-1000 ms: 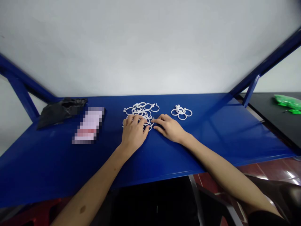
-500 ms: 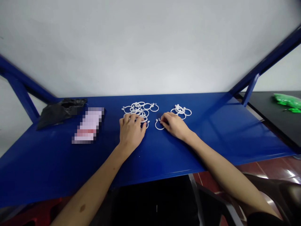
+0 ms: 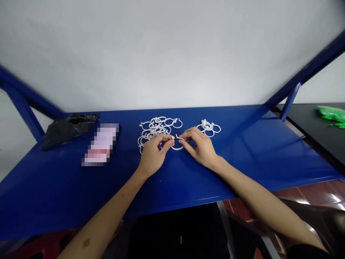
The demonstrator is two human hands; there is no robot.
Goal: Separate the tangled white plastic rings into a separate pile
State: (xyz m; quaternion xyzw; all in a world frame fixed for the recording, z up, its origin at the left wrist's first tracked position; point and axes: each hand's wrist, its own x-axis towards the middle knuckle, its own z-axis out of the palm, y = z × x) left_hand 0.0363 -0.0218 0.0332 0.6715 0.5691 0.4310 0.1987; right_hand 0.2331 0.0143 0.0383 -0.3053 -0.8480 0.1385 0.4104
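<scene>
A white plastic curtain ring (image 3: 177, 148) is between my hands, its two ends apart at the top. My left hand (image 3: 154, 154) pinches the knobbed end of this ring between thumb and fingers. Thumb and fingers of my right hand (image 3: 201, 147) are closed on its other side, by the thin hooked tip. Just behind my left hand lies a loose pile of white curtain rings (image 3: 169, 121), partly hidden by that hand. Beyond my right hand a smaller cluster of curtain rings (image 3: 209, 133) rests on the blue table.
The blue table (image 3: 172, 187) runs up to a pale wall. To the left lie a black plastic bag (image 3: 61, 133) and a blurred pink-white packet (image 3: 101, 144). Blue frame bars (image 3: 290, 100) rise at both sides. A green bag (image 3: 332, 114) sits on a black surface at right.
My left hand has left the pile and moved right to grip the ring's knobbed end. My right hand still holds this ring, which has shifted slightly left.
</scene>
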